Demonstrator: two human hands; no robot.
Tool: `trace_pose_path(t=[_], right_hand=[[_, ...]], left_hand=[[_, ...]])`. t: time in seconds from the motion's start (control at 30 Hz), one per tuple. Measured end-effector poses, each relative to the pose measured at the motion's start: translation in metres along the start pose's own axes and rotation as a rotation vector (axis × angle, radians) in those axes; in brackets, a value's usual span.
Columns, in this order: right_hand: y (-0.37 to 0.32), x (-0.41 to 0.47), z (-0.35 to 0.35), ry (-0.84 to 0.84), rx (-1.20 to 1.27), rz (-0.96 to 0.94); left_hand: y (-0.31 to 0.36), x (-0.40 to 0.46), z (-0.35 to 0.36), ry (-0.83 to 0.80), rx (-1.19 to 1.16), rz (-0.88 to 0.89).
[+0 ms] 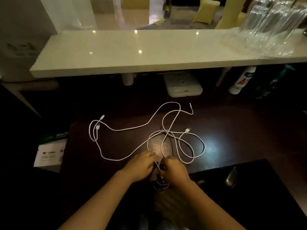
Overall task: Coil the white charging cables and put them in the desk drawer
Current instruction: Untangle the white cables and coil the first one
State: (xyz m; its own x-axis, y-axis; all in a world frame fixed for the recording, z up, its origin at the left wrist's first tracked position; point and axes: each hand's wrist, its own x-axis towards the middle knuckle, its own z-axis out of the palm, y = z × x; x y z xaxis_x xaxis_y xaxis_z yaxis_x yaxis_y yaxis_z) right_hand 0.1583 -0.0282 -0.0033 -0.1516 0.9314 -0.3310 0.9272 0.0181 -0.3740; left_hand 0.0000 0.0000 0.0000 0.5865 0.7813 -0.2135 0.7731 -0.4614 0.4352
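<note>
Both hands start the first coil at the near edge of the table.

Left hand (pixel 143 165) and right hand (pixel 174 170) meet knuckle to knuckle, fingers curled and pinching strands of the white cables (pixel 163 132); a few small loops hang just below them. Beyond the hands, most of the cable lies loose and tangled on the dark table (pixel 232 130), sprawling mainly left to right, with plug ends pointing away toward the pale shelf (pixel 132 52). Coiling looks barely begun; the next move calls for drawing slack toward the hands and untangling the crossings beyond them. No drawer can be made out for certain.
</note>
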Motion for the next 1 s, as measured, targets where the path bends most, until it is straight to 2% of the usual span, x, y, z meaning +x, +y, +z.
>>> trace_pose_path(t=[0.1, 0.2, 0.37, 0.5, 0.63, 0.77, 0.9, 0.97, 1.0], right_hand=[[0.002, 0.002, 0.008, 0.019, -0.039, 0.019], [-0.002, 0.006, 0.014, 0.042, -0.055, 0.01], [-0.001, 0.018, 0.002, 0.093, 0.174, 0.076], [-0.004, 0.034, -0.057, 0.141, 0.62, 0.055], [-0.017, 0.043, -0.128, 0.275, 0.984, -0.029], [-0.031, 0.051, -0.19, 0.384, 1.026, -0.151], [-0.042, 0.051, -0.249, 0.551, 1.0, -0.232], [-0.046, 0.047, -0.272, 0.625, 0.996, -0.248], [-0.047, 0.046, -0.277, 0.653, 1.002, -0.238]], left_hand=[[0.0, 0.001, 0.011, -0.063, 0.019, 0.005], [-0.009, 0.006, 0.018, -0.02, 0.037, 0.023], [-0.012, 0.017, 0.007, 0.089, 0.064, 0.004], [-0.016, 0.029, -0.038, 0.312, -0.19, -0.018], [-0.011, 0.043, -0.101, 0.445, -0.387, -0.018], [-0.01, 0.048, -0.151, 0.415, -0.491, -0.015], [-0.025, 0.042, -0.177, 0.298, -0.383, -0.046], [-0.029, 0.041, -0.195, 0.344, -0.39, -0.059], [-0.027, 0.041, -0.209, 0.424, -0.491, -0.072]])
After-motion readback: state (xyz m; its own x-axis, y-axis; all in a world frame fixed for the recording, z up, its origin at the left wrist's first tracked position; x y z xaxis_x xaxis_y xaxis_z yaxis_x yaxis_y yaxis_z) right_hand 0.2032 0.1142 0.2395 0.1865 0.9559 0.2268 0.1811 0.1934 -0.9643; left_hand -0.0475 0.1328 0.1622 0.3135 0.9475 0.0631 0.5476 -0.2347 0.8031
